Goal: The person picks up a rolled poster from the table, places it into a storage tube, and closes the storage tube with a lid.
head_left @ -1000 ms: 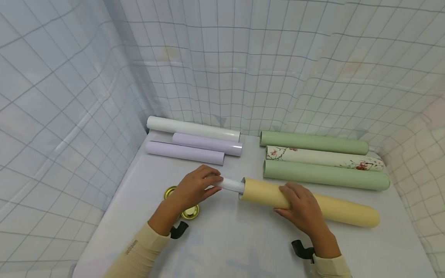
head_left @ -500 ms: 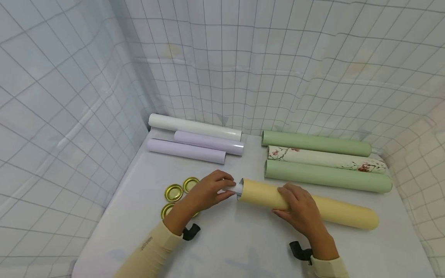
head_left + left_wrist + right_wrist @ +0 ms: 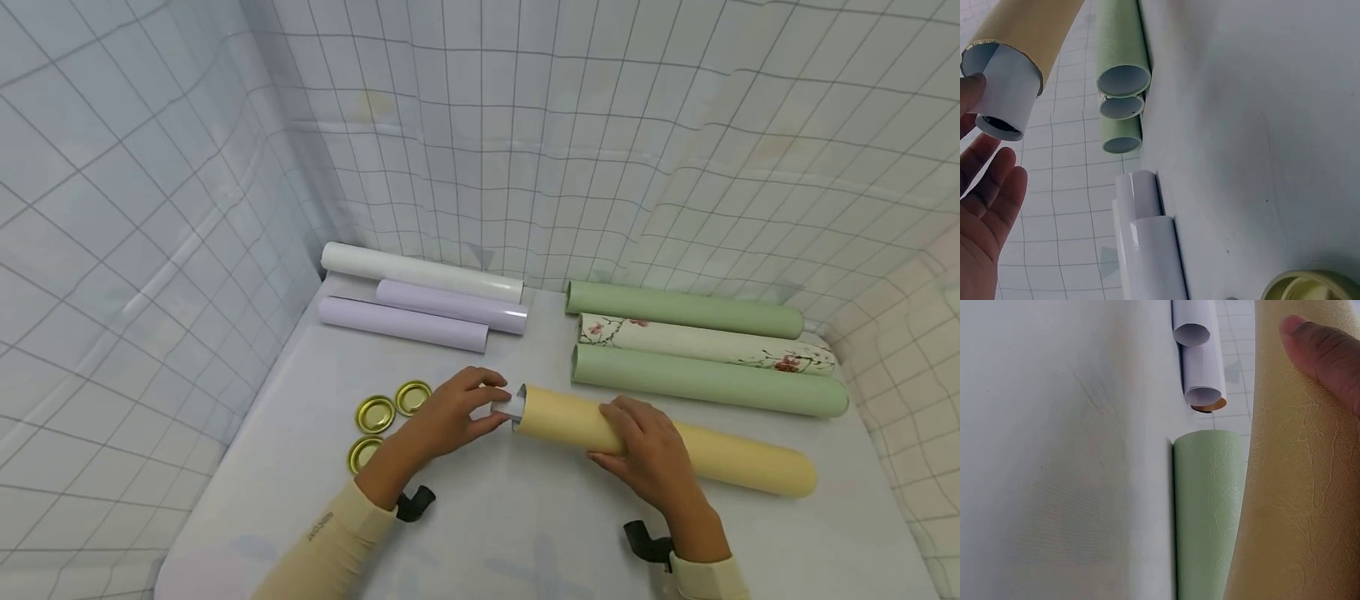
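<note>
My right hand (image 3: 643, 450) grips a textured yellow tube (image 3: 742, 457) around its middle; the thumb also lies along the tube (image 3: 1300, 475) in the right wrist view. A white paper roll (image 3: 510, 406) sticks a short way out of the tube's open left end. My left hand (image 3: 465, 410) pinches this roll at its outer end. In the left wrist view the thumb presses the side of the white roll (image 3: 1010, 87), and the other fingers (image 3: 1007, 187) spread below its end. Most of the roll is hidden inside the tube.
Several gold round lids (image 3: 376, 414) lie left of my left forearm. At the back left rest two lilac rolls (image 3: 405, 323) and a white one (image 3: 420, 271). Two green tubes (image 3: 705, 381) and a floral tube (image 3: 697, 342) lie back right, before a grid-patterned curtain (image 3: 525, 167).
My left hand has moved right toward the yellow tube, and the white roll has slid mostly into it. In the last half second little moved. My right hand keeps its grip.
</note>
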The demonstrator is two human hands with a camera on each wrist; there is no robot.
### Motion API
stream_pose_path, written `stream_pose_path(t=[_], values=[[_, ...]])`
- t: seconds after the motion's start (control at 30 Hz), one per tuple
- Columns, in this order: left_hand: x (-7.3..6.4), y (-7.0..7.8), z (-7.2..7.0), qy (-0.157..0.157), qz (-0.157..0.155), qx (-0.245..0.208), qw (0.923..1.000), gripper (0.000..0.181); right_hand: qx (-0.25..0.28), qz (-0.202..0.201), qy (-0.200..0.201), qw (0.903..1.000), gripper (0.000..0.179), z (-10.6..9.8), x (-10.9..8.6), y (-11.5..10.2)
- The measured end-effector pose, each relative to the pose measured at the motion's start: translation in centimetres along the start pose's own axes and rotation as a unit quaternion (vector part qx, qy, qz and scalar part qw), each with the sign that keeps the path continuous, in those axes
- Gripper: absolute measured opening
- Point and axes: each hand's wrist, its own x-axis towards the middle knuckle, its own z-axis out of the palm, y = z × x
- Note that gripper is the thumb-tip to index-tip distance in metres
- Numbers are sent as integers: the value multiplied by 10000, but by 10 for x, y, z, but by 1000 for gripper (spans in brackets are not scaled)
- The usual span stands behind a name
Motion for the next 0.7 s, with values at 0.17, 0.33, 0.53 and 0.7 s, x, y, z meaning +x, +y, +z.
stream_pose_path(t=[0.17,0.33,0.53,0.7], values=[[-5,-1,-4,-98,-121,102,9998,27,0,-47,108,9999,66,3,-3,2],[-8,1,-3,-89,-227,19,9997,29,-1,-43,89,10000,68,4,-5,2],[-1,5,7,-125,79,-226,9996,26,-2,12,41,10000,67,1,-4,1],[0,5,12,-95,120,-278,9995,26,24,12,86,10000,66,0,-2,1]])
